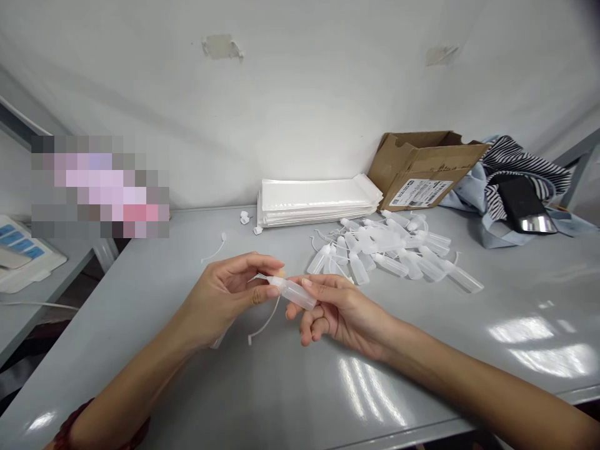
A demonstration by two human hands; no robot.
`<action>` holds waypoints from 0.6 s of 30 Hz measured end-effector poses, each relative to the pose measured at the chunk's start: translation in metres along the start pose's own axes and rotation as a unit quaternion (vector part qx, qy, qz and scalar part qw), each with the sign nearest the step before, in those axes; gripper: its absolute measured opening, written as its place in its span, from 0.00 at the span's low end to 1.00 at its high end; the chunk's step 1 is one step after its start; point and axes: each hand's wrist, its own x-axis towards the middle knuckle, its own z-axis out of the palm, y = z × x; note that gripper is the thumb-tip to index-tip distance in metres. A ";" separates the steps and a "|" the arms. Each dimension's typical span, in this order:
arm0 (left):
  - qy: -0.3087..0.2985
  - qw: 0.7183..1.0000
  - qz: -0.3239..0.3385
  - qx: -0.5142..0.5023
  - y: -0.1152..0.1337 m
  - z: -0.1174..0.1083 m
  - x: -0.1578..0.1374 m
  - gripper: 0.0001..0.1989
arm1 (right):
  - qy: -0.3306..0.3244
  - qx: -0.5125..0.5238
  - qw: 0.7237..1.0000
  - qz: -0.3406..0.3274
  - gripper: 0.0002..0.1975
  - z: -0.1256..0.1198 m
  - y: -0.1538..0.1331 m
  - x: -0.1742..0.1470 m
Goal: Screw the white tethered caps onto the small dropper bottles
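Observation:
A small translucent plastic squeeze bottle [300,295] is held tilted above the grey table, its nozzle end toward the left. My left hand [222,290] pinches the neck end between thumb and fingers, which partly hide the nozzle. Around the bottle's body close the thumb and index finger of my right hand [344,306], the other fingers curled below. A thin white strap with a small cap [266,324] hangs down from near the neck. Below my left wrist shows part of another translucent piece [218,341], mostly hidden. Several similar bottles [394,244] lie heaped beyond my right hand.
A loose strap with cap [215,250] lies beyond my left hand. White padded envelopes [319,197] are stacked against the wall, with small crumpled white bits [244,217] beside them. Rightward are an open cardboard box [422,169], striped cloth [529,165] and a black object [525,203].

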 end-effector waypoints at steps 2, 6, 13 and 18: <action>-0.008 1.000 -0.004 -0.001 0.000 0.000 0.000 0.12 | -0.001 0.000 1.000 -0.003 0.12 -0.001 0.001 0.000; 0.022 0.999 -0.024 -0.008 0.001 0.001 0.000 0.23 | 0.002 -0.020 0.999 -0.026 0.11 -0.002 0.001 0.001; 0.034 0.988 -0.083 0.122 0.002 0.007 0.000 0.16 | 0.013 -0.070 0.997 -0.036 0.10 -0.004 -0.002 0.004; 0.016 0.971 -0.041 0.234 0.007 0.007 -0.003 0.17 | 0.006 -0.037 0.999 -0.030 0.09 -0.006 0.000 0.003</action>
